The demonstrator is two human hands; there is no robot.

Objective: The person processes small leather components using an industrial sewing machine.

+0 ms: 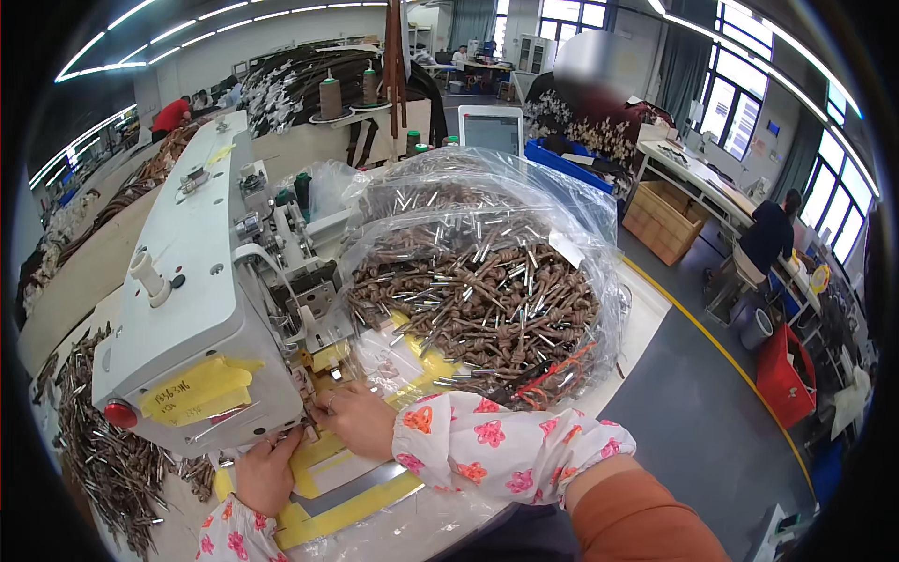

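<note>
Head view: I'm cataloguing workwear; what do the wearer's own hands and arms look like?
The left hand and right hand are ungloved. The left sleeve cover and right sleeve cover are white with pink flowers; the right also shows orange ones and gathered ends. Above it is a rust-orange sleeve.

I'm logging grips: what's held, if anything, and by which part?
It cannot be told: the left hand and right hand, at the sewing machine, hide anything pinched.

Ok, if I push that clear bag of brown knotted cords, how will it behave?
The clear bag looks thin and wrinkled, so it would probably crumple. Heaped with metal-tipped brown cords, it may feel heavy. The cords lie jumbled, so the load would likely shift.
</note>
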